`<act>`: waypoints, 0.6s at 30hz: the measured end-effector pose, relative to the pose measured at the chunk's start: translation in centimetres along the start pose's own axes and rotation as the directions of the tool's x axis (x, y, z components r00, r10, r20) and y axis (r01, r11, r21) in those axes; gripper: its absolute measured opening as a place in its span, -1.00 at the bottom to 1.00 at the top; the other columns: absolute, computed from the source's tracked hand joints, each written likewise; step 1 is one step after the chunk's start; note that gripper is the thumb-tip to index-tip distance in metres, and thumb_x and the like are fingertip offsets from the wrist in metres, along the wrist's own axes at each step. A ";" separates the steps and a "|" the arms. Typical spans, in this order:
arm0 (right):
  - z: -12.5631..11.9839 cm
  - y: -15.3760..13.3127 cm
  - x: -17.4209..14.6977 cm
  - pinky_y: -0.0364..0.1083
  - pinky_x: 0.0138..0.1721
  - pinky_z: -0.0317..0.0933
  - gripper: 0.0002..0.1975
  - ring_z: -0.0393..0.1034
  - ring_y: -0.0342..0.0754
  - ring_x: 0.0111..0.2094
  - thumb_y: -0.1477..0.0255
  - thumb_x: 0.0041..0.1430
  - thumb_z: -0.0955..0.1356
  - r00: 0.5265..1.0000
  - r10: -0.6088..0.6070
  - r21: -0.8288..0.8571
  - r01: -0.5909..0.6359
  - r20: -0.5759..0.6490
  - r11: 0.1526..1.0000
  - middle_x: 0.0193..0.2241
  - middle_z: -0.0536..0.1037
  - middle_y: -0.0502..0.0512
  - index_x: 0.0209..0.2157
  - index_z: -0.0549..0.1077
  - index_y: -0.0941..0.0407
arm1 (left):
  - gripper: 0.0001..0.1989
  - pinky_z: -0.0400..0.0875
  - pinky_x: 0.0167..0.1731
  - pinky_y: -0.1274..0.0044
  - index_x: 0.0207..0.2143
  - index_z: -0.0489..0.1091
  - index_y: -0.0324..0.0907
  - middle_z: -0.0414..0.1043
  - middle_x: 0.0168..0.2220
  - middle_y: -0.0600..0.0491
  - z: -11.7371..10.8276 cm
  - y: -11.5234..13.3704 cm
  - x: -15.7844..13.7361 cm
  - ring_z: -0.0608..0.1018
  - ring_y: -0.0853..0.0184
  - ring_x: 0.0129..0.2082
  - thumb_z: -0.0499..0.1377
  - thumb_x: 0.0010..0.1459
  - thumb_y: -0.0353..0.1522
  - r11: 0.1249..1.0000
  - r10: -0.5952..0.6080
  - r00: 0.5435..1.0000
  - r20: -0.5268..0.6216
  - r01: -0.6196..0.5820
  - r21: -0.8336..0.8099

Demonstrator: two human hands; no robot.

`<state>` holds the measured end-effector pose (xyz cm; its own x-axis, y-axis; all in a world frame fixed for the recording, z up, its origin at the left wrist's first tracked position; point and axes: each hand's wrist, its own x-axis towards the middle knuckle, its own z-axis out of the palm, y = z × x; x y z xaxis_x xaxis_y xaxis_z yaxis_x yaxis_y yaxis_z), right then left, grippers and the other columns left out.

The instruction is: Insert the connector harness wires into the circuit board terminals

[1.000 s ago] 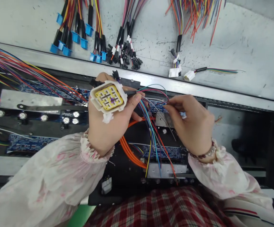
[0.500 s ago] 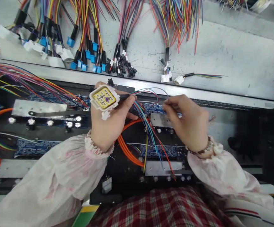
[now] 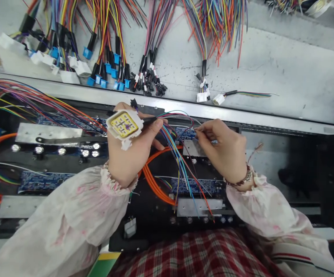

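Observation:
My left hand (image 3: 133,144) is closed around a wiring harness, its thumb pressing on the sleeve. The harness's white connector (image 3: 125,124), with a yellow insert, faces up over the back of that hand. From the grip a bundle of coloured wires (image 3: 181,159) fans down over the black housing. To the right, my right hand (image 3: 220,148) pinches the end of a thin grey wire (image 3: 196,120) between thumb and forefinger. That wire arcs back to the left hand, beside a few green and red ones. The wire's tip is hidden by the fingers.
Blue circuit boards (image 3: 197,186) with metal plates (image 3: 200,207) lie in the black housing below my hands. Orange cables (image 3: 155,184) curve between them. Along the grey bench (image 3: 259,50) behind lie several harnesses with blue connectors (image 3: 103,83) and one small white connector (image 3: 219,99).
Both hands have shifted slightly left, and the connector has moved left and a little down. The grey wire's arc has become lower and straighter between the hands.

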<state>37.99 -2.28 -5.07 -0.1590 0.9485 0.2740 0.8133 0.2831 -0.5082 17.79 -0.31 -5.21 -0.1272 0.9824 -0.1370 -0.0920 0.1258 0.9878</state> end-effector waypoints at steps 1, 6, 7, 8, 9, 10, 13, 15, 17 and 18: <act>-0.3 -0.1 0.0 -0.16 -0.38 0.33 -0.91 0.49 -0.16 -0.43 0.51 0.20 0.32 1.000 0.003 -0.009 -0.003 -0.014 1.000 -0.40 0.58 -0.03 -0.28 0.45 0.08 | -0.56 0.40 -0.77 0.55 -0.33 0.06 -0.06 0.51 -0.38 0.13 0.0 0.0 0.0 0.59 0.30 -0.53 0.36 0.09 -0.38 1.000 0.003 1.000 -0.001 -0.003 -0.001; -1.0 0.9 -0.3 -0.13 -0.35 0.31 -0.91 0.48 -0.14 -0.39 0.52 0.18 0.32 1.000 0.021 -0.090 -0.020 0.015 0.996 -0.39 0.57 -0.01 -0.29 0.45 0.08 | -0.53 0.37 -0.80 0.54 -0.35 0.07 -0.08 0.52 -0.35 0.17 -0.1 0.0 -0.2 0.58 0.29 -0.58 0.40 0.04 -0.35 0.998 0.043 0.999 -0.005 -0.042 0.040; -0.9 1.2 -0.4 -0.14 -0.35 0.30 -0.91 0.48 -0.13 -0.39 0.51 0.18 0.32 0.998 0.031 -0.077 -0.026 0.054 0.997 -0.40 0.56 -0.02 -0.29 0.45 0.08 | -0.53 0.38 -0.79 0.53 -0.36 0.08 -0.08 0.50 -0.36 0.17 0.0 -0.1 -0.1 0.59 0.27 -0.55 0.41 0.03 -0.35 0.998 0.043 0.999 -0.012 -0.043 0.040; -0.8 1.5 -0.4 -0.14 -0.35 0.30 -0.92 0.49 -0.13 -0.39 0.50 0.19 0.31 0.996 0.042 -0.057 -0.037 0.081 0.998 -0.41 0.56 -0.02 -0.29 0.45 0.08 | -0.53 0.39 -0.79 0.53 -0.36 0.09 -0.08 0.47 -0.37 0.17 0.0 -0.1 -0.1 0.60 0.25 -0.51 0.42 0.02 -0.34 0.999 0.044 0.999 -0.022 -0.043 0.031; -0.7 1.7 -0.4 -0.14 -0.35 0.30 -0.92 0.49 -0.13 -0.39 0.49 0.20 0.31 0.995 0.053 -0.040 -0.050 0.088 0.998 -0.42 0.57 -0.03 -0.28 0.45 0.08 | -0.53 0.40 -0.79 0.53 -0.36 0.09 -0.07 0.45 -0.37 0.16 0.1 -0.1 -0.1 0.62 0.22 -0.46 0.42 0.01 -0.34 0.999 0.043 0.999 -0.033 -0.042 0.013; -0.7 1.9 -0.4 -0.15 -0.35 0.29 -0.92 0.49 -0.14 -0.40 0.48 0.20 0.31 0.995 0.062 -0.027 -0.061 0.076 0.998 -0.42 0.57 -0.03 -0.28 0.45 0.09 | -0.53 0.40 -0.78 0.53 -0.36 0.10 -0.06 0.42 -0.38 0.15 0.1 -0.1 -0.1 0.62 0.20 -0.40 0.43 0.00 -0.35 0.999 0.035 0.999 -0.040 -0.035 -0.010; -0.6 2.1 -0.2 -0.15 -0.38 0.27 -0.93 0.47 -0.15 -0.44 0.47 0.20 0.32 0.996 0.080 -0.032 -0.079 0.033 0.996 -0.44 0.56 -0.02 -0.30 0.46 0.11 | -0.55 0.40 -0.78 0.57 -0.35 0.13 -0.05 0.40 -0.38 0.14 0.2 0.0 -0.1 0.63 0.20 -0.31 0.43 -0.02 -0.37 0.998 0.012 0.999 -0.040 -0.014 -0.061; -0.6 2.2 -0.1 -0.16 -0.41 0.25 -0.93 0.44 -0.16 -0.48 0.48 0.18 0.32 0.994 0.095 -0.040 -0.093 0.054 0.995 -0.48 0.54 -0.03 -0.32 0.46 0.12 | -0.55 0.41 -0.78 0.57 -0.36 0.13 -0.06 0.42 -0.39 0.16 0.3 0.0 -0.1 0.61 0.27 -0.41 0.43 -0.01 -0.37 0.999 0.021 0.999 -0.033 -0.022 -0.036; -0.5 2.3 -0.1 -0.16 -0.44 0.23 -0.93 0.43 -0.16 -0.50 0.48 0.16 0.32 0.990 0.116 -0.042 -0.113 0.079 0.993 -0.50 0.53 -0.03 -0.33 0.46 0.12 | -0.54 0.41 -0.79 0.56 -0.37 0.12 -0.07 0.46 -0.38 0.19 0.3 0.1 -0.1 0.56 0.35 -0.56 0.43 -0.01 -0.36 0.999 0.039 0.998 -0.038 -0.039 0.019; -0.5 2.3 0.0 -0.16 -0.44 0.22 -0.92 0.42 -0.16 -0.50 0.48 0.16 0.32 0.988 0.127 -0.043 -0.124 0.083 0.991 -0.51 0.52 -0.03 -0.32 0.46 0.13 | -0.54 0.40 -0.80 0.55 -0.37 0.12 -0.07 0.48 -0.36 0.19 0.3 0.1 -0.1 0.54 0.38 -0.60 0.43 0.00 -0.35 0.998 0.046 0.998 -0.038 -0.044 0.040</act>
<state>40.16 -1.74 -5.84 -0.1003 0.9853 0.1386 0.8501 0.1572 -0.5025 18.08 -0.40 -5.07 -0.1686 0.9812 -0.0945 -0.0463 0.0879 0.9951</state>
